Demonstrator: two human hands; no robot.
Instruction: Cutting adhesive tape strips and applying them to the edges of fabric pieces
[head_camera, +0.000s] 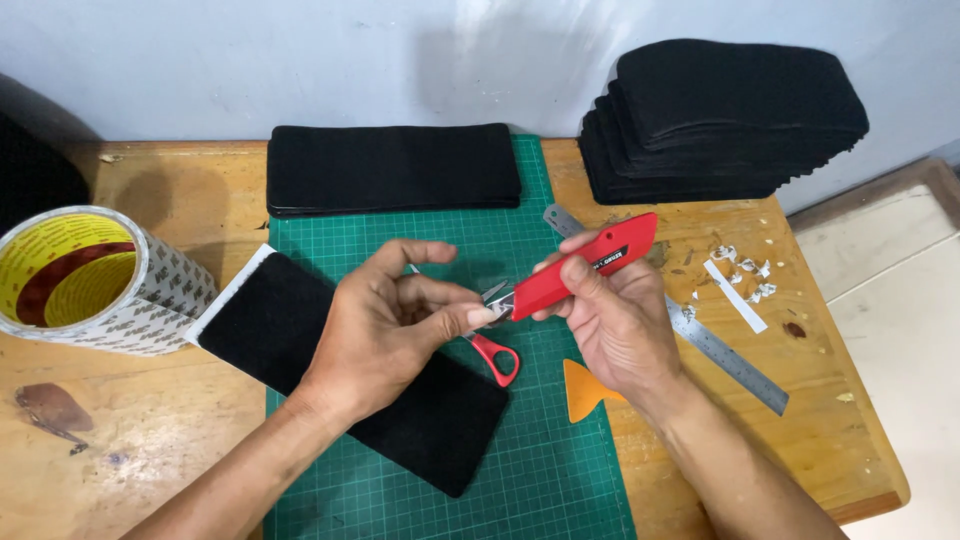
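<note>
Head view, worktop stock. Item: red utility knife (585, 267), held above the green cutting mat (560, 470), body clamped in the right hand (612, 325) with fingers wrapped round it. Left hand (385, 335): thumb and forefinger pinched together on the metal blade end of the knife (blade detail too small to tell). Under the hands: red-handled scissors (497, 357), partly hidden; black felt strip (350, 365) with a white backing edge, lying across the mat's left side. Near: orange scraper (583, 390), steel ruler (700, 335), tape roll (85, 280), two felt stacks (720, 120). Handling note: pinch the blade by its flats, edge turned from the fingertips, knife body kept steady.
</note>
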